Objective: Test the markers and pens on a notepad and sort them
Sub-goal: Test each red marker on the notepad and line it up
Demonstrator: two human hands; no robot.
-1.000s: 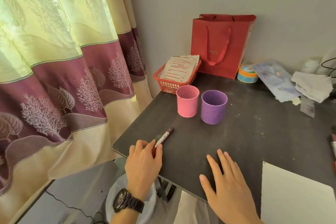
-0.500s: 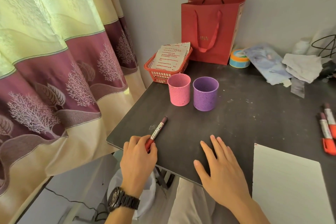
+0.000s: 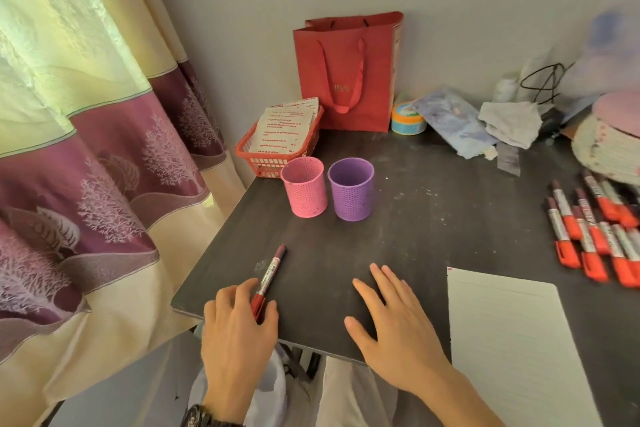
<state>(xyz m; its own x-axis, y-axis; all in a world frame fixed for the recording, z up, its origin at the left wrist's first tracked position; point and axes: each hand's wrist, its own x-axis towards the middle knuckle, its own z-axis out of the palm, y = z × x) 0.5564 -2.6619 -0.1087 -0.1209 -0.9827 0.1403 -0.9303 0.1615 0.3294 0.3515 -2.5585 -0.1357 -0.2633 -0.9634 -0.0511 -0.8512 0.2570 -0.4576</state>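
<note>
**Marker at our left hand, notepad across to the right**

Our left hand (image 3: 239, 322) sits at the near edge of the table (image 3: 415, 236), thumb and fingers curled in a pinch on the red cap end of one marker (image 3: 273, 269). The marker lies flat on the tabletop. Its long axis runs away from us and a little to the right, with the dark end pointing roughly toward the pink cup (image 3: 304, 192), which stands just beside the purple cup (image 3: 351, 194).

Our right hand (image 3: 394, 319) rests palm down with the fingers spread and holds nothing. It lies between the marker and the notepad (image 3: 512, 350).

We judge the test stroke comes next. The paper is well to the right of the marker, and the right hand is nearer to it. So the marker must either cross in front of us or pass from hand to hand. The other markers (image 3: 595, 239) wait in a heap at the far right.
</note>
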